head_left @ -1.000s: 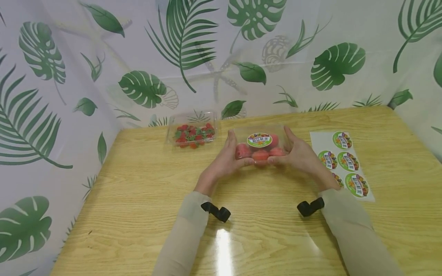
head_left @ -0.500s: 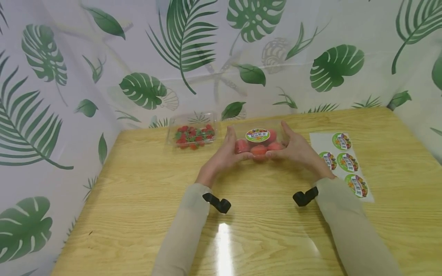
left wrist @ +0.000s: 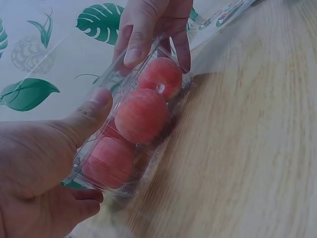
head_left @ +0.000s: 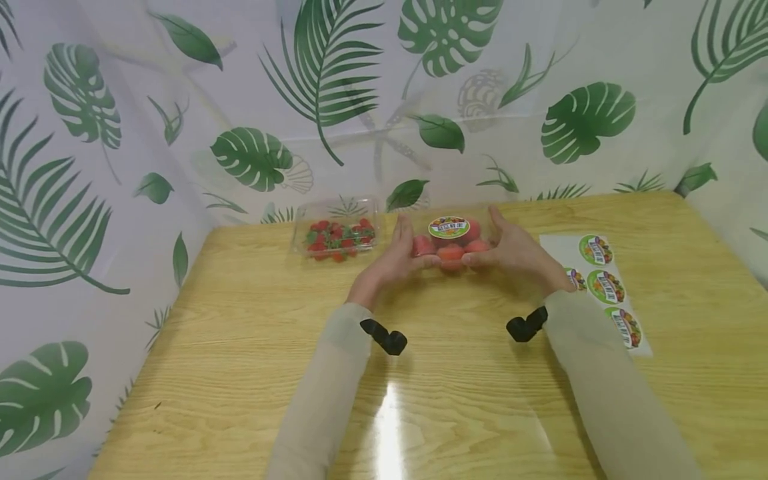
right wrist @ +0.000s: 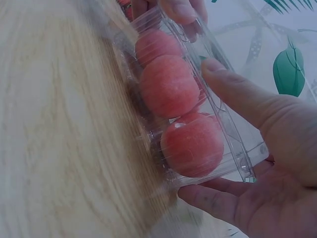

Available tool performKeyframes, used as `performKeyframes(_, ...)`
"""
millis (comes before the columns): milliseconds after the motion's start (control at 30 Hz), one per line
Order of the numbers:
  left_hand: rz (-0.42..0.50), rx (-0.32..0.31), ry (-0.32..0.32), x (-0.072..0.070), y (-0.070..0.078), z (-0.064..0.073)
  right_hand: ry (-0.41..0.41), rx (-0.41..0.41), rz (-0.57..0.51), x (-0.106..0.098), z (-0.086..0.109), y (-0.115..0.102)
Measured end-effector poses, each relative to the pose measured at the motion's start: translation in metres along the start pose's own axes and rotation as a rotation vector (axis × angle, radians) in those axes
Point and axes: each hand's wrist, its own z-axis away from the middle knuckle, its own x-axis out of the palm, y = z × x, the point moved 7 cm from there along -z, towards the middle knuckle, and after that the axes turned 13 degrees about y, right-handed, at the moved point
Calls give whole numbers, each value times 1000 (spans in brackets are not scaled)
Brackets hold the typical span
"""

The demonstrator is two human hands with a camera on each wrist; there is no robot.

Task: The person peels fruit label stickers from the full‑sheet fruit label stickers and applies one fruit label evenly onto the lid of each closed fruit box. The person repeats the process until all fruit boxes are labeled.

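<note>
Between my hands is a clear plastic clamshell box [head_left: 477, 217] of red-pink peaches [left wrist: 141, 116], with an oval fruit sticker [head_left: 449, 227] on its lid. My left hand [head_left: 397, 257] grips the box's left end, thumb along the near upper edge and fingers at the side. At the other end my right hand [head_left: 510, 252] holds it the same way; in the right wrist view its thumb lies on the lid edge and its fingers [right wrist: 208, 201] touch the end wall. The box is close over the table; whether its base touches the wood I cannot tell.
A clear box of strawberries [head_left: 339, 238] stands at the back left, near the leaf-patterned cloth [head_left: 372, 100]. On the right lies a white sheet of round fruit stickers [head_left: 606, 287], partly hidden by my right forearm. The wooden table [head_left: 240, 347] extends toward me.
Both hands have moved the peach box slightly away from me, toward the back of the table. Their hold on it is unchanged.
</note>
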Motion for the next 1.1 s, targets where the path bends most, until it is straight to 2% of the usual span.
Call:
performKeyframes(267,-35,-19,-5,-4,2,-8,-15,37,-54,0,-9,-2)
performKeyframes(533,-57,-29,43,-8,2,-15,-4,27,-27,-2,-18,-12)
performKeyframes(667,-91,-14,58,-5,1,-17,-10,52,6,-3,-18,-11)
performKeyframes(833,-85,-35,81,-5,0,-16,-10,103,41,-4,-21,-12)
performKeyframes(1100,-93,-37,113,-9,2,-18,36,135,62,-5,-27,-16)
